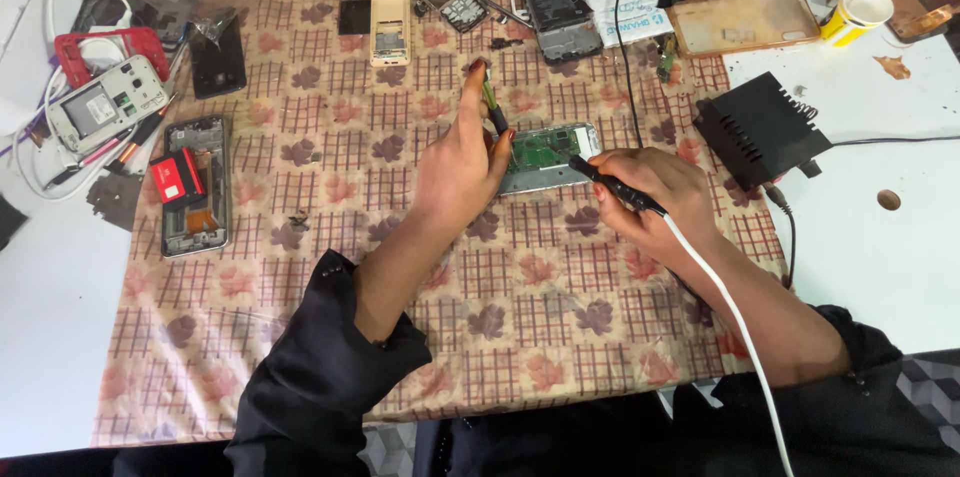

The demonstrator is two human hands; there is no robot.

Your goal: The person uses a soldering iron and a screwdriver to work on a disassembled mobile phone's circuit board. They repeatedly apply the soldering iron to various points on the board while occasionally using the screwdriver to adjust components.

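I see the left hand (462, 162) pinching a thin green-handled tool (491, 102) upright, bracing the open phone board (545, 152) just beyond its fingertips. The right hand (655, 192) grips a corded black soldering iron (612, 185) pen-fashion, tip at the board. Around lie a checked leaf-print cloth (520, 317), dismantled phones and a white table (60, 337).

Workbench seen from above, in even light.
A white table (880, 257) carries a checked cloth (300, 337) printed with leaves; a patterned floor (925, 377) shows at the lower right corner.
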